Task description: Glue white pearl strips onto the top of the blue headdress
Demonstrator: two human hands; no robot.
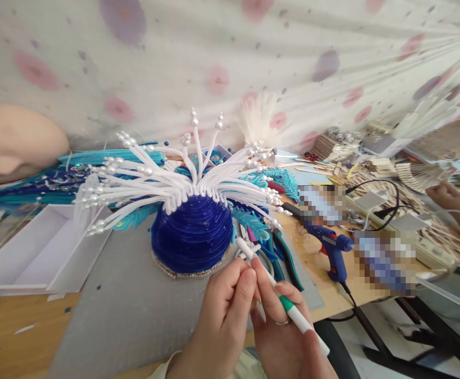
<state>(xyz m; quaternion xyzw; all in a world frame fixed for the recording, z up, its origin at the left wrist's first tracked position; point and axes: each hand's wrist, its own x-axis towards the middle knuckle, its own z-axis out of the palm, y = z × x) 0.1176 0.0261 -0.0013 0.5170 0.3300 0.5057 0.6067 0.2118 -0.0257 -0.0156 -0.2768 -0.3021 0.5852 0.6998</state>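
Note:
My right hand (283,329) is closed around a slim white pen with a green band (299,318), tilted up toward the left. My left hand (224,308) is pinched, its fingertips meeting those of my right hand; whatever it grips is hidden. Just beyond my hands stands a headdress: a deep blue wound dome (192,234) with a beaded lower rim. White fuzzy stems (214,181) tipped with pearl beads fan out from its top. Turquoise feather-like pieces (253,223) stick out at its sides.
A grey mat (119,310) covers the table. Pliers with teal and black handles (287,258) lie right of the dome, beside a blue glue gun (332,245). An open white box (36,247) and mannequin head (17,139) are left. Another person's hand (447,200) is far right.

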